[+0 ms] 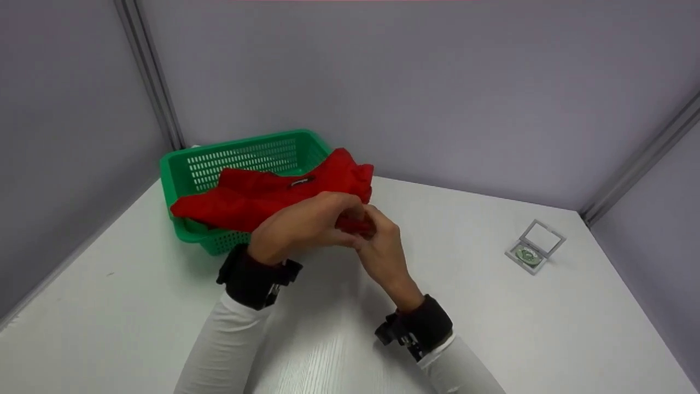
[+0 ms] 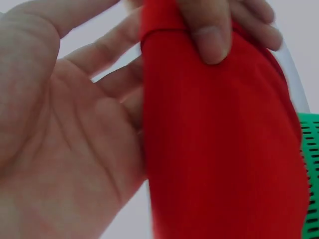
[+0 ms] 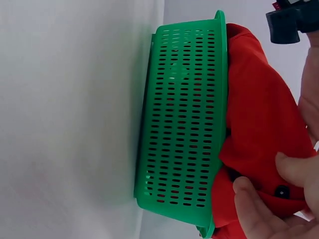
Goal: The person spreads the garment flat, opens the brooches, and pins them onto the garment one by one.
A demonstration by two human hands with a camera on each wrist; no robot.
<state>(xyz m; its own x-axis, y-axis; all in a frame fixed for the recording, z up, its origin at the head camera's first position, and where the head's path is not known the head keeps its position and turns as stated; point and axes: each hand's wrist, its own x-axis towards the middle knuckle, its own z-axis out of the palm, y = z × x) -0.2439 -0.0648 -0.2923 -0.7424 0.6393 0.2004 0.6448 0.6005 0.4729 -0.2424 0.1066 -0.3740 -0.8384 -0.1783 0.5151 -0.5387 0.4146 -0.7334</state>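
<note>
A red shirt with a dark neck label lies bunched across the green plastic basket, partly hanging over its near side. At the shirt's near right edge, my left hand holds the cloth, its fingers running behind the fabric in the left wrist view. My right hand meets it there and pinches the same edge. Close to the right thumb, a black button shows on the shirt in the right wrist view. The cloth between both hands is mostly covered by fingers in the head view.
On the right side of the white table stands a small open compact case with a mirrored lid and a round green piece inside. Grey wall panels border the table at the back and sides. The basket stands near the back left corner.
</note>
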